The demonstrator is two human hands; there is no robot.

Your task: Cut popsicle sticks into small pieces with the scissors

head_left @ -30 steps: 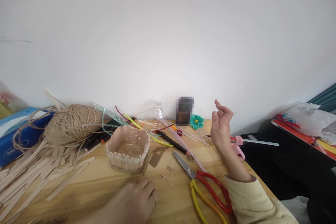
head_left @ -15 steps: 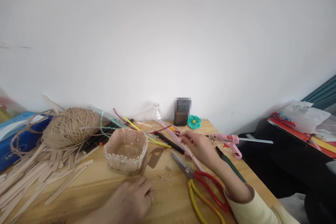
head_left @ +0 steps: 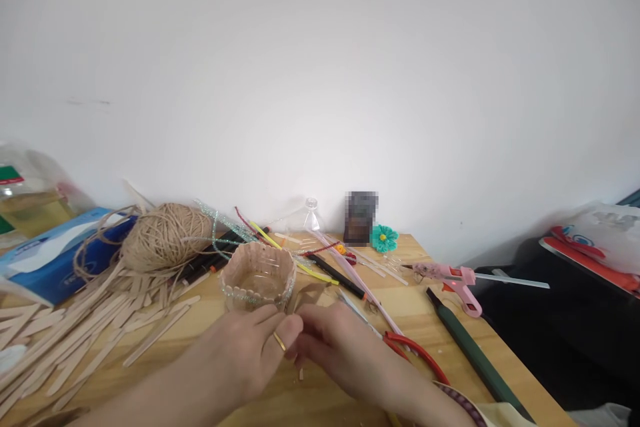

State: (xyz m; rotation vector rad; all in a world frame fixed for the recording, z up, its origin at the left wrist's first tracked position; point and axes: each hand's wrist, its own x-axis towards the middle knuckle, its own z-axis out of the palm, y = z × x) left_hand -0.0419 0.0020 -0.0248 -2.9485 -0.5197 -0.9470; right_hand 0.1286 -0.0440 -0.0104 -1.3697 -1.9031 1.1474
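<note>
My left hand (head_left: 255,347), with a ring on one finger, is low in front of a small basket (head_left: 257,290) made of wooden sticks with a glittery cord around its side. My right hand (head_left: 335,343) meets it there, fingertips against fingertips. Both hands are closed in a pinch, and anything between the fingers is hidden. Partly behind my right forearm lie scissors (head_left: 417,350) with a red handle in view. A brown flat scrap (head_left: 310,295) rests beside the basket.
Wooden craft sticks (head_left: 90,340), a ball of twine (head_left: 167,237) and a blue tissue pack (head_left: 65,257) crowd the left. Markers (head_left: 340,277) and pipe cleaners (head_left: 350,270) lie behind the hands. On the right are a pink glue gun (head_left: 457,277), a teal flower (head_left: 384,238) and a dark green tool (head_left: 475,353).
My right hand has come from over the pipe cleaners down and left to my left hand. My left hand's fingers have closed against it. The view has swung left.
</note>
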